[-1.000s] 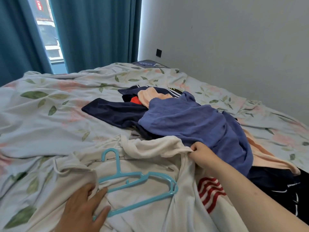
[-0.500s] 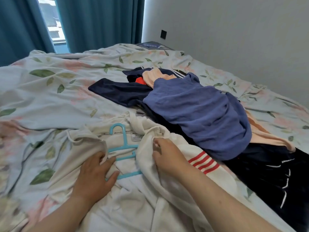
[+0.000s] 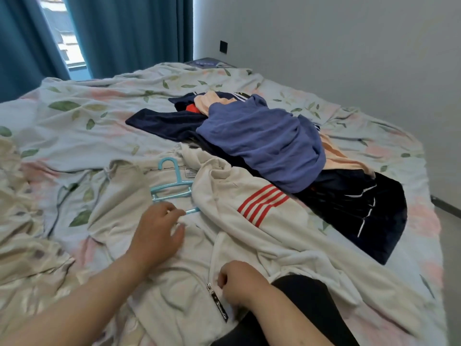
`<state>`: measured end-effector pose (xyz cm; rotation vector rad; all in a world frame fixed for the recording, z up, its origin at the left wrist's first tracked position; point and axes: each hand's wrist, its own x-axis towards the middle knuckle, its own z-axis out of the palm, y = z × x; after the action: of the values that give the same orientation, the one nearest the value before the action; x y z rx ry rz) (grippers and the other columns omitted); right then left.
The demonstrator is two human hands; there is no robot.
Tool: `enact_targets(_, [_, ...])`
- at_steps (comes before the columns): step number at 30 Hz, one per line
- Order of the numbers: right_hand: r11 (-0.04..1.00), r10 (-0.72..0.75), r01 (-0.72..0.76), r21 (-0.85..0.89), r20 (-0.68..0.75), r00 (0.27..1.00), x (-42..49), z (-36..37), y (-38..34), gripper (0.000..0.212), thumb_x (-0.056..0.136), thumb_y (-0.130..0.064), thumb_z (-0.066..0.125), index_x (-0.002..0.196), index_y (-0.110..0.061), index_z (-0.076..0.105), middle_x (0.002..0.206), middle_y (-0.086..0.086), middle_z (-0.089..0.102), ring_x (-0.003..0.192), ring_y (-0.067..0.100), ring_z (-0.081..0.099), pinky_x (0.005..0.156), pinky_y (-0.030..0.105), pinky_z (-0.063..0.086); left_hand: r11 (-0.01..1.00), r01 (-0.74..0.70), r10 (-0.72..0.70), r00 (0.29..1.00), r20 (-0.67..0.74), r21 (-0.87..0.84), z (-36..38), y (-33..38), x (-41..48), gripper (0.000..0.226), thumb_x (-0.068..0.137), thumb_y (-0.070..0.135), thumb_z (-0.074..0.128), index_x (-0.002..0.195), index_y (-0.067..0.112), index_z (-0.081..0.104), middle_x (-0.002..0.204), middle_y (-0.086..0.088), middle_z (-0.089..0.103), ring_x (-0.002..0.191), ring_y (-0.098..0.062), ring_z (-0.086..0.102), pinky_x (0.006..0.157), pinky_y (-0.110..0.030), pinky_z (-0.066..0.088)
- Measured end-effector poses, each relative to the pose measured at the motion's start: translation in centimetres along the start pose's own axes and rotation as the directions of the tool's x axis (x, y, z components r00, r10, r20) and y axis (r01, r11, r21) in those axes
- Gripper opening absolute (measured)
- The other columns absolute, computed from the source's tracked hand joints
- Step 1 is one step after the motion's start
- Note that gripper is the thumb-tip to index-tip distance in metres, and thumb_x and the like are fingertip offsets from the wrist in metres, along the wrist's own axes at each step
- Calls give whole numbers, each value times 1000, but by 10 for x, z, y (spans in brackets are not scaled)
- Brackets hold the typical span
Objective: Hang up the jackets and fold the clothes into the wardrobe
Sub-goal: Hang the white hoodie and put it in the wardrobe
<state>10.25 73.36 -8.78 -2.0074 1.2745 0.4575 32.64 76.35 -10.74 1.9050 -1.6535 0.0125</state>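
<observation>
Down from the collar since half a second ago: right hand (image 3: 239,283), now low on the front of the one white jacket (image 3: 249,236), fingers curled on the front edge just beside the single zip pull (image 3: 220,309). Up from its flat press too: left hand (image 3: 157,231), fingers bent, tips at the lower bar of the one light blue hanger (image 3: 172,186); whether gripping bar or cloth, cannot tell. Jacket spread open and face up on the near part of the bed, collar end away from the camera, with a block of red stripes (image 3: 262,203) on its right shoulder. Hanger inside the jacket at the collar, hook poking out at the neck, left half bare, right half covered by the jacket's right front. Beyond and touching the jacket's far edge, one heap of clothes: one blue garment (image 3: 262,143) on top, one navy piece (image 3: 162,123) stretched out to the left, one peach piece (image 3: 339,156) showing from under the blue, one dark piece with white piping (image 3: 361,208) to the right, and a small orange-red scrap (image 3: 192,108) at the far end. Under it all, one rumpled leaf-and-flower sheet (image 3: 74,126). Black cloth (image 3: 304,303) under the right forearm. Behind the bed, two teal curtains (image 3: 124,33) with a strip of window (image 3: 62,33) between them, a pale wall (image 3: 324,58) and one black wall plate (image 3: 223,47).
</observation>
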Motion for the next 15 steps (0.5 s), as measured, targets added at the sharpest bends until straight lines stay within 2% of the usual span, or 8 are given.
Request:
enact_targets(1, [1000, 0, 0, -3, 11, 1000, 0, 1, 2, 28, 72, -4, 61, 91, -23, 67, 107, -1, 66, 100, 21, 62, 91, 33, 53, 992, -113, 117, 990, 74, -59, 0, 24, -24, 28, 79, 30, 55, 98, 17, 72, 93, -3, 61, 85, -23, 59, 76, -34, 50])
enact_targets(2, [1000, -9, 9, -6, 4, 1000, 0, 2, 3, 30, 71, -1, 64, 92, -23, 68, 105, -1, 67, 99, 20, 63, 90, 32, 54, 979, -170, 192, 957, 219, -116, 3, 45, -49, 26, 80, 34, 52, 97, 25, 69, 92, 4, 57, 85, -17, 57, 74, -30, 50])
enact_targets(4, [999, -22, 24, 30, -58, 998, 0, 3, 5, 21, 78, -6, 63, 89, -23, 69, 100, -3, 67, 96, 19, 64, 87, 30, 53, 976, -114, 189, 865, 466, -186, 15, 69, -90, 26, 82, 40, 47, 101, 34, 63, 95, 13, 50, 90, -9, 53, 77, -28, 48])
enact_targets(7, [989, 3, 29, 147, -207, 978, -6, 0, 5, 16, 89, -17, 54, 90, -26, 67, 99, -7, 66, 90, 14, 60, 85, 27, 49, 985, -69, 137, 875, 464, -159, 28, 73, -108, 31, 82, 44, 43, 105, 37, 61, 94, 13, 42, 86, -7, 48, 71, -21, 39])
enact_targets(11, [967, 32, 27, 254, -226, 974, -16, -4, 3, 24, 88, -12, 51, 78, -32, 58, 94, -9, 64, 92, 13, 61, 86, 26, 49, 983, -166, 180, 851, 494, -71, 33, 72, -102, 26, 86, 43, 45, 99, 31, 64, 95, 4, 48, 85, -16, 51, 69, -30, 41])
enact_targets(13, [963, 25, 38, 266, -228, 973, -19, -3, 4, 25, 87, -10, 50, 77, -31, 59, 90, -11, 61, 90, 12, 59, 83, 24, 48, 994, -67, 100, 879, 467, -87, 35, 70, -101, 19, 89, 40, 45, 94, 28, 59, 94, 8, 47, 84, -12, 50, 71, -30, 42])
enact_targets(15, [968, -1, 54, 244, -211, 977, -19, -3, 4, 22, 88, -13, 53, 81, -31, 61, 90, -10, 61, 87, 11, 57, 82, 22, 45, 964, 169, -85, 929, 361, -207, 35, 74, -98, 8, 94, 27, 49, 89, 24, 54, 90, 10, 50, 78, -7, 51, 71, -29, 43])
